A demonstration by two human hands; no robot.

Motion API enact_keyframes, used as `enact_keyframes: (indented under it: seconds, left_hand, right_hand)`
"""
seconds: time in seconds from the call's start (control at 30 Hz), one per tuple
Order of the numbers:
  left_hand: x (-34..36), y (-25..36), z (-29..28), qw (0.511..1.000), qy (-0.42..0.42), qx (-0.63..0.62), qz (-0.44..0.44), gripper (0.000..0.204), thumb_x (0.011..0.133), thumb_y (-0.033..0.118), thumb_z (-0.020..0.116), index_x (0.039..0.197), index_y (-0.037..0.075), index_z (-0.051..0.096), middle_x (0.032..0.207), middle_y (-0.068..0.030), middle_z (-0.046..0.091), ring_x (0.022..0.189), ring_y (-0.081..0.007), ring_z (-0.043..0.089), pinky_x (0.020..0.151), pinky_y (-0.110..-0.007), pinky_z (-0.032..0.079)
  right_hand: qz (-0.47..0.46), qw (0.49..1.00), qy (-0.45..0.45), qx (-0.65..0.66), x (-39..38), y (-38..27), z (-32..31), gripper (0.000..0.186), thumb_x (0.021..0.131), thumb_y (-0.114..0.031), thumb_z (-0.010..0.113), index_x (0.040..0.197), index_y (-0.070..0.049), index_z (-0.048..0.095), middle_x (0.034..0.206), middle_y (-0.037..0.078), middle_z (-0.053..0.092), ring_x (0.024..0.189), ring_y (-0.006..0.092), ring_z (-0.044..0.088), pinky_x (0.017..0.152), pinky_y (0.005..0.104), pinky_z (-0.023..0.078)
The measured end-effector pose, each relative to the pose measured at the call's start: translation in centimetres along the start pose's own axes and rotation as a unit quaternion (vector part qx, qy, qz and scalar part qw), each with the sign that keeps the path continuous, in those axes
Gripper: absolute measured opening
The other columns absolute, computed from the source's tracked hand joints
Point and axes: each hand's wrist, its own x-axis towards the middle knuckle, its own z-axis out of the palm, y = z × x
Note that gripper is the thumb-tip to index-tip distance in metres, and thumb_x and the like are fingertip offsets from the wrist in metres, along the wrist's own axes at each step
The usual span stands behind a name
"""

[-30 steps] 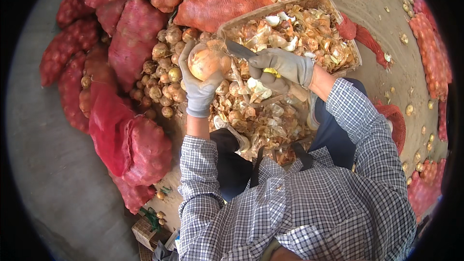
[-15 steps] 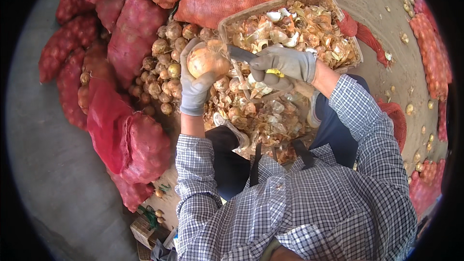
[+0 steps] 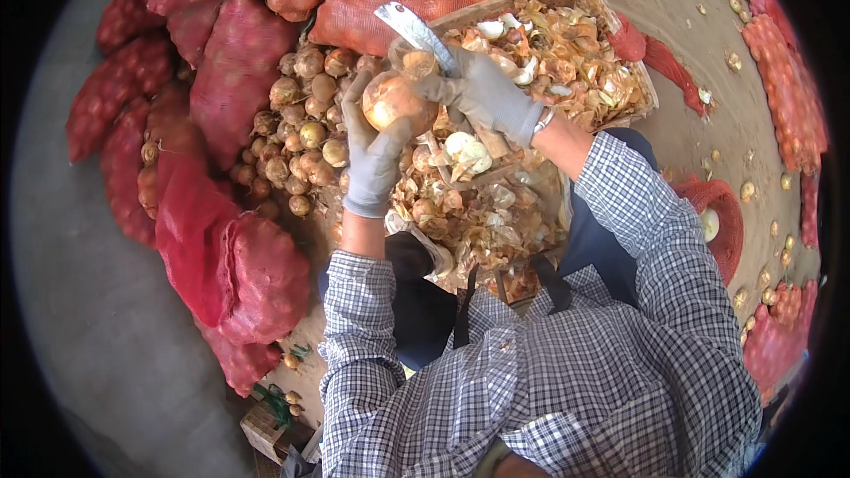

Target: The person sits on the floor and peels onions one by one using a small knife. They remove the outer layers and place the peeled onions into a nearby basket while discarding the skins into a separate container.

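My left hand [image 3: 373, 146], in a grey glove, grips a large peeled-looking golden onion [image 3: 395, 102] from the left and below. My right hand [image 3: 487, 93], also gloved, is shut on a knife [image 3: 398, 19] whose broad blade points up and left above the onion; its fingertips reach the onion's right side. Beneath and behind them sits a plastic crate [image 3: 633, 49] heaped with papery skins and white scraps. More skins [image 3: 487, 226] lie between my legs. A pile of loose onions [image 3: 301, 106] is just left of my hands.
Red mesh sacks of onions [image 3: 239, 80] are stacked along the left and back, with more sacks [image 3: 775, 80] at the far right. Stray onions and a crumpled red net [image 3: 708, 230] lie on the right-hand floor [image 3: 686, 0]. A small box [image 3: 261, 434] stands at the lower left.
The knife has swung from low beside the onion to upright above it, blade tip toward upper left. My right hand has moved up and left; my left hand still holds the onion.
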Motion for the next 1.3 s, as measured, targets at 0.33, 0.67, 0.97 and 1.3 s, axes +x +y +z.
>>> enact_keyframes:
  seconds: [0.33, 0.67, 0.97, 1.3]
  left_hand:
    - [0.8, -0.9, -1.4, 0.996, 0.048, -0.005, -0.073, 0.078, 0.075, -0.001, 0.080, 0.140, -0.007, 0.037, 0.121, -0.0170, 0.062, 0.102, -0.0239, 0.068, 0.088, -0.036, 0.058]
    - [0.5, -1.7, -2.3, 0.977, -0.010, -0.206, -0.054, 0.069, 0.086, 0.023, 0.079, 0.137, -0.007, 0.043, 0.129, -0.0172, 0.059, 0.116, -0.0288, 0.062, 0.102, -0.044, 0.052]
    - [0.5, -1.0, -3.4, 0.963, -0.120, -0.176, -0.162, 0.087, 0.081, 0.031, 0.082, 0.145, -0.006, 0.036, 0.135, -0.0178, 0.055, 0.124, -0.0310, 0.058, 0.107, -0.047, 0.048]
    - [0.1, -2.5, -3.0, 0.976, -0.016, -0.204, -0.069, 0.063, 0.088, 0.029, 0.075, 0.136, -0.003, 0.050, 0.129, -0.0159, 0.062, 0.113, -0.0309, 0.065, 0.098, -0.048, 0.055]
  right_hand:
    - [-0.188, 0.916, 0.041, -0.353, 0.6, 1.0, -0.4, 0.039, 0.089, -0.034, 0.077, 0.102, 0.000, 0.063, 0.072, 0.001, 0.060, 0.060, 0.0103, 0.054, 0.055, 0.0304, 0.047]
    - [-0.225, 0.966, -0.021, -0.123, -0.2, 2.4, 0.8, 0.043, 0.085, -0.028, 0.081, 0.109, 0.003, 0.063, 0.077, 0.006, 0.064, 0.066, 0.0116, 0.058, 0.060, 0.0290, 0.051]
    - [-0.241, 0.967, -0.063, -0.054, -0.3, 2.0, -0.5, 0.031, 0.093, -0.013, 0.071, 0.116, 0.005, 0.062, 0.087, 0.008, 0.073, 0.077, 0.0112, 0.069, 0.070, 0.0250, 0.059]
    - [-0.239, 0.951, -0.074, -0.182, -0.8, 2.4, 0.6, 0.035, 0.091, -0.021, 0.072, 0.115, 0.002, 0.063, 0.078, 0.010, 0.063, 0.068, 0.0169, 0.060, 0.064, 0.0327, 0.050]
